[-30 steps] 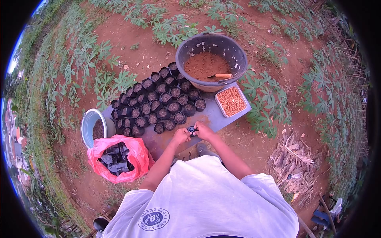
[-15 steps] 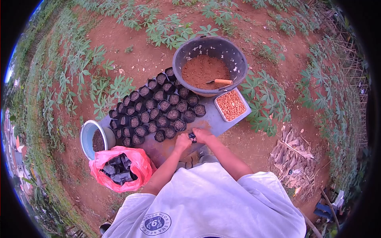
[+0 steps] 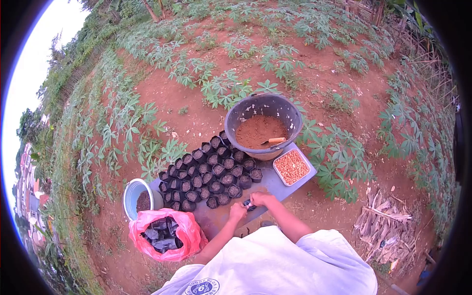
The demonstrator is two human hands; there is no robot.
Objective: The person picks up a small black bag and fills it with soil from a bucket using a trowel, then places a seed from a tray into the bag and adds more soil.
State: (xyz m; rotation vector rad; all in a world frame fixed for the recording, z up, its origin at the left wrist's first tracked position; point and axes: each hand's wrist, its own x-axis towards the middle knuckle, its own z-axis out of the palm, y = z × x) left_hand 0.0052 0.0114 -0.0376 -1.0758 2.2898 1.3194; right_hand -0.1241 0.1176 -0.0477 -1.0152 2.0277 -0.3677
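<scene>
Between my two hands is a small black plastic planting bag (image 3: 250,205), crumpled and partly hidden by the fingers. My left hand (image 3: 238,211) is closed on its left side, and my right hand (image 3: 260,198) is closed on its right side. Both are over the near part of the grey table (image 3: 290,191). Just beyond them stand several black planting bags (image 3: 216,187) filled with dark soil, packed in rows. A pink plastic bag (image 3: 196,241) to the left holds loose black planting bags (image 3: 162,234).
A large black bucket (image 3: 300,123) contains reddish soil and a trowel (image 3: 276,140) with an orange handle. A white tray (image 3: 293,168) of orange-brown kernels sits at the table's right. At left stands a pale bucket (image 3: 158,199) with dark soil. Leafy plants surround the table; dry leaves (image 3: 383,221) lie right.
The view has tilted upward, so the table and hands appear lower and more of the field and sky shows. Both hands still hold the small black planting bag.
</scene>
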